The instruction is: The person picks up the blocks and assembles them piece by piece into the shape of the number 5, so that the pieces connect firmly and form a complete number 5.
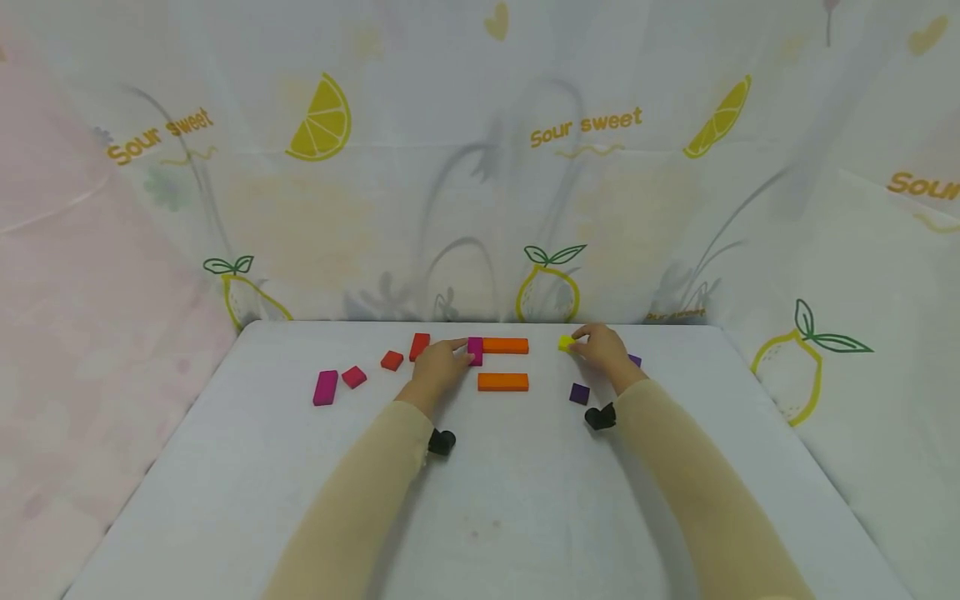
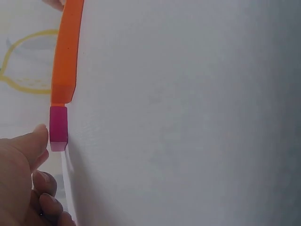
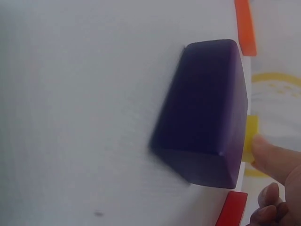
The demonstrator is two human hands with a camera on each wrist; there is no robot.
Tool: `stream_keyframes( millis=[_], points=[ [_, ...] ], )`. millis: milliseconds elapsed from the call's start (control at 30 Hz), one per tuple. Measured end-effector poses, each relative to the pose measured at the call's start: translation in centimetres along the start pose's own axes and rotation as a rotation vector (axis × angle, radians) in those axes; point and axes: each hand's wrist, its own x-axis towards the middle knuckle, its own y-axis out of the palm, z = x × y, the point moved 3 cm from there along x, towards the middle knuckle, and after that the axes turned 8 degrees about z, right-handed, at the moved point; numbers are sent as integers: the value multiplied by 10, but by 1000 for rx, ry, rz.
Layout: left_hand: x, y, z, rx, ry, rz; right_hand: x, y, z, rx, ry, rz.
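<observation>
At the left end of an orange block (image 1: 506, 346) stands a small magenta block (image 1: 476, 351). My left hand (image 1: 438, 367) holds this magenta block at its left side with thumb and forefinger; in the left wrist view the fingertips lie right at its edge and the other fingers curl below. Farther right, my right hand (image 1: 602, 348) pinches a small yellow block (image 1: 566, 343) between thumb and forefinger. The right wrist view shows the yellow block (image 3: 249, 139) partly hidden behind a dark purple block (image 3: 202, 99).
A second orange block (image 1: 503, 382) lies nearer me. To the left are a magenta block (image 1: 325, 388), a pink-red block (image 1: 354, 377) and two red blocks (image 1: 392, 361). A purple block (image 1: 580, 394) sits below my right hand; another purple block (image 1: 635, 361) is partly hidden behind that wrist.
</observation>
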Motion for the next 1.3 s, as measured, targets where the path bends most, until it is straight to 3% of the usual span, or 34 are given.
stream_keyframes(
  millis=[733,1300],
  points=[
    [-5,1,-6,0,-43,35,-1,13,33,24,31,112],
    [-1,2,-6,-30,-60,35,12,21,41,-28,-20,98]
  ],
)
